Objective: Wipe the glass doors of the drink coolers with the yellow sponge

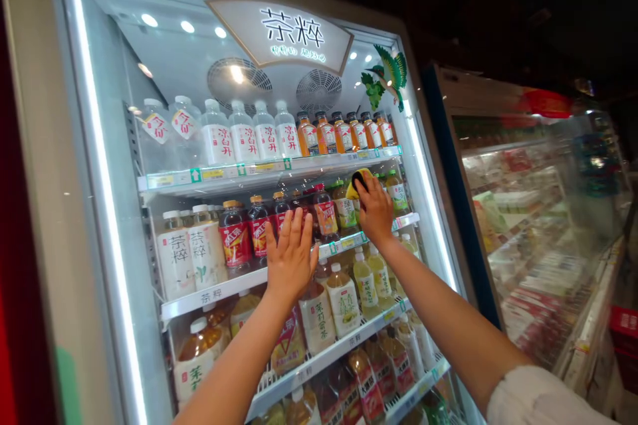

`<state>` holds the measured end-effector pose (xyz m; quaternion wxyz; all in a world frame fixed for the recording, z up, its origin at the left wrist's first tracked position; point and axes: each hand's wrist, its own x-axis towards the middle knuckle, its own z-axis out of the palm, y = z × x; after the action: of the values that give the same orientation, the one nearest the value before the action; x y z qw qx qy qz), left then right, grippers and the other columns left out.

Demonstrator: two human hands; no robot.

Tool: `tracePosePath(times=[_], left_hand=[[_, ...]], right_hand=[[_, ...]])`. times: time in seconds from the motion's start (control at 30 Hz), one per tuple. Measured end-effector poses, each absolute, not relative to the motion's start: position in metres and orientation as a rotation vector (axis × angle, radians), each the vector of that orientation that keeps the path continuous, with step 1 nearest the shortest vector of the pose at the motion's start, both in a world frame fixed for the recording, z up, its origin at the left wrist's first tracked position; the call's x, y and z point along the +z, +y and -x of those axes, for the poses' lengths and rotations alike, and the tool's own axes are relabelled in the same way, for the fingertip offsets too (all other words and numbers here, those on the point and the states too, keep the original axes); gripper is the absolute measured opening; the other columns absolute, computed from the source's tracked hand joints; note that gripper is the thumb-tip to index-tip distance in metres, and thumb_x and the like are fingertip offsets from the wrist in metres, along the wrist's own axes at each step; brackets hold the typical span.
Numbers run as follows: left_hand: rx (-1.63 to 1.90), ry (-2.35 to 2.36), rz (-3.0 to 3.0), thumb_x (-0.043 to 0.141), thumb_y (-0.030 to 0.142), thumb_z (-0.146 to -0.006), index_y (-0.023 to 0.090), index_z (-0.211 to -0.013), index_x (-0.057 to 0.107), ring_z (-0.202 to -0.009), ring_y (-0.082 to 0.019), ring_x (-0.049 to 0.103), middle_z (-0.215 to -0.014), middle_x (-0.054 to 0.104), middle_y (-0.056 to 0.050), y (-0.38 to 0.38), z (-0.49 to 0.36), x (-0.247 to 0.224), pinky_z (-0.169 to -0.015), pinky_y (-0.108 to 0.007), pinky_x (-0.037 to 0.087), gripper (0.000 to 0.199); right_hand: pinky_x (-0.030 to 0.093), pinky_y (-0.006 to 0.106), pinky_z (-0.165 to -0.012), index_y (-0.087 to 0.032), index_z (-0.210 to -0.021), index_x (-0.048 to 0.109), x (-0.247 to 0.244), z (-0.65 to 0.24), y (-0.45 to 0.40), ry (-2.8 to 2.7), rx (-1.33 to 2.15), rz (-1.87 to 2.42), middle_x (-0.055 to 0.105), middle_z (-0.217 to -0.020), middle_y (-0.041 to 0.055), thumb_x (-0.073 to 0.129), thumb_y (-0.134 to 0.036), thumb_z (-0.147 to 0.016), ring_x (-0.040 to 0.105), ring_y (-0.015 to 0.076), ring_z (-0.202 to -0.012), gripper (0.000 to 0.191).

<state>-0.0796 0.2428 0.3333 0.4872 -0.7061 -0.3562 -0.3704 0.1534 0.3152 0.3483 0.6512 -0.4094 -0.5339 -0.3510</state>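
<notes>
Upright before me stands a lit drinks cooler with a glass door (164, 126). My left hand (290, 259) lies against the glass, palm forward, fingers stretched and slightly apart, holding nothing. Farther right and a little higher, my right hand (376, 212) presses a yellow and black cloth (357, 180) to the door. Its fingers are closed over the cloth, which is partly hidden by them. Behind the glass near my left hand are red-labelled tea bottles (234, 239). Green-labelled bottles (345, 207) show behind the glass beside my right hand.
Clear water bottles (219, 136) and amber bottles (343, 134) line the top shelf. A sign (294, 33) and a bird sticker (391, 76) mark the door's upper part. To the right stands an open display chiller (523, 199) with packaged goods.
</notes>
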Motion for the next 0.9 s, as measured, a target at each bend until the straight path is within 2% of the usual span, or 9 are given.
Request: tracePosePath(times=[0.13, 0.23, 0.33, 0.47, 0.53, 0.63, 0.73, 0.8, 0.9], left_hand=[[-0.904, -0.865, 1.754, 0.054, 0.038, -0.097, 0.02, -0.164, 0.016, -0.159, -0.028, 0.015, -0.169, 0.022, -0.015, 0.243, 0.079, 0.328, -0.127, -0.06, -0.008, 0.078], [-0.915, -0.83, 1.767, 0.053, 0.036, -0.097, 0.02, -0.164, 0.014, -0.158, -0.028, 0.018, -0.168, 0.024, -0.014, 0.245, 0.075, 0.325, -0.127, -0.061, -0.008, 0.079], [-0.943, -0.799, 1.765, 0.055, 0.037, -0.097, 0.021, -0.164, 0.01, -0.158, -0.028, 0.019, -0.168, 0.026, -0.014, 0.25, 0.066, 0.324, -0.127, -0.06, -0.008, 0.082], [-0.97, -0.805, 1.745, 0.057, 0.037, -0.096, 0.022, -0.164, 0.005, -0.158, -0.028, 0.02, -0.168, 0.025, -0.013, 0.255, 0.052, 0.328, -0.128, -0.059, -0.007, 0.087], [-0.969, -0.809, 1.74, 0.056, 0.038, -0.097, 0.023, -0.164, 0.003, -0.157, -0.029, 0.021, -0.168, 0.024, -0.013, 0.257, 0.046, 0.329, -0.128, -0.059, -0.006, 0.088], [-0.975, -0.831, 1.729, 0.054, 0.036, -0.097, 0.021, -0.164, -0.001, -0.157, -0.03, 0.021, -0.169, 0.022, -0.013, 0.26, 0.036, 0.33, -0.128, -0.06, -0.006, 0.088], [-0.967, -0.849, 1.716, 0.053, 0.034, -0.097, 0.02, -0.164, 0.001, -0.158, -0.03, 0.019, -0.169, 0.022, -0.014, 0.263, 0.025, 0.33, -0.128, -0.061, -0.006, 0.087], [-0.947, -0.85, 1.713, 0.054, 0.035, -0.097, 0.021, -0.164, 0.005, -0.158, -0.029, 0.018, -0.169, 0.023, -0.013, 0.266, 0.016, 0.331, -0.128, -0.06, -0.006, 0.085], [-0.914, -0.863, 1.7, 0.055, 0.036, -0.097, 0.022, -0.164, 0.011, -0.158, -0.029, 0.017, -0.169, 0.023, -0.013, 0.27, 0.001, 0.334, -0.128, -0.06, -0.005, 0.082]], right_hand=[[0.042, 0.05, -0.112, -0.027, -0.143, 0.06, 0.308, -0.16, 0.316, -1.135, -0.774, 0.94, 0.055, -0.153, 0.0055, 0.048, -0.007, -0.088, 0.048, 0.0284, -0.136, 0.06], [0.043, 0.046, -0.111, -0.028, -0.144, 0.06, 0.306, -0.148, 0.313, -1.209, -0.793, 0.886, 0.054, -0.154, 0.0052, 0.048, -0.008, -0.089, 0.049, 0.0267, -0.134, 0.059], [0.039, 0.045, -0.117, -0.029, -0.148, 0.054, 0.336, -0.148, 0.316, -1.338, -0.848, 0.849, 0.047, -0.16, 0.002, 0.046, -0.007, -0.091, 0.041, 0.0242, -0.145, 0.062], [0.03, 0.054, -0.123, -0.027, -0.155, 0.044, 0.372, -0.183, 0.33, -1.281, -0.805, 0.927, 0.038, -0.165, 0.0043, 0.041, -0.007, -0.093, 0.029, 0.0249, -0.154, 0.065], [0.03, 0.054, -0.124, -0.025, -0.157, 0.04, 0.367, -0.204, 0.339, -1.197, -0.75, 0.95, 0.035, -0.166, 0.0069, 0.039, -0.008, -0.095, 0.026, 0.0247, -0.156, 0.064], [0.031, 0.052, -0.125, -0.026, -0.159, 0.034, 0.332, -0.217, 0.346, -1.175, -0.732, 0.919, 0.032, -0.168, 0.0067, 0.038, -0.008, -0.097, 0.022, 0.0229, -0.157, 0.065], [0.032, 0.051, -0.125, -0.027, -0.159, 0.035, 0.301, -0.207, 0.34, -1.262, -0.776, 0.882, 0.031, -0.168, 0.0061, 0.04, -0.005, -0.095, 0.017, 0.0228, -0.159, 0.068], [0.032, 0.05, -0.125, -0.027, -0.157, 0.039, 0.301, -0.198, 0.334, -1.36, -0.817, 0.845, 0.032, -0.168, 0.0048, 0.042, -0.004, -0.093, 0.016, 0.0227, -0.159, 0.068], [0.029, 0.051, -0.126, -0.03, -0.155, 0.042, 0.332, -0.202, 0.332, -1.479, -0.856, 0.8, 0.033, -0.168, 0.0023, 0.045, -0.004, -0.091, 0.018, 0.023, -0.158, 0.069]])
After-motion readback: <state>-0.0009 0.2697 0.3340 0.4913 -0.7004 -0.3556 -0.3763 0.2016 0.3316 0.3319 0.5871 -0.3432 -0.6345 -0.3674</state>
